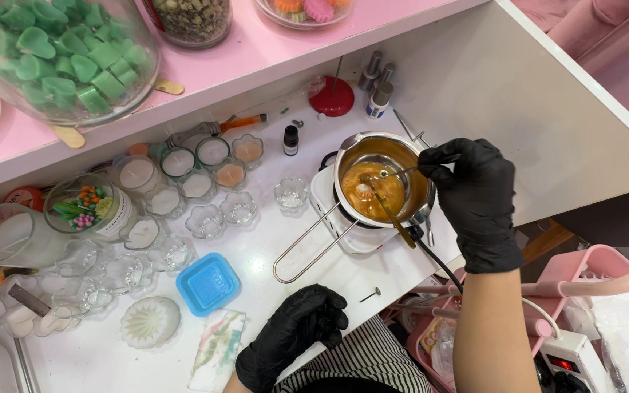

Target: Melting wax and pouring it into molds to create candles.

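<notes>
My right hand point(475, 196), in a black glove, pinches a thin metal tool point(394, 173) whose tip reaches into a steel melting pot point(416, 156). The pot holds amber liquid wax point(373, 191) with a pale lump in it, and a flat stick point(391, 215) leans over its rim. The pot sits on a small white hot plate point(322, 193), its wire handle point(303, 251) pointing toward me. My left hand point(296, 331), also in a black glove, rests curled at the white table's near edge, holding nothing.
Several small clear glass cups point(216, 215), some filled with white or orange wax, crowd the left of the table. A blue square mould point(207, 282), a white ribbed candle point(150, 321) and a small dark dropper bottle point(290, 140) are nearby. A pink shelf point(271, 44) holds jars.
</notes>
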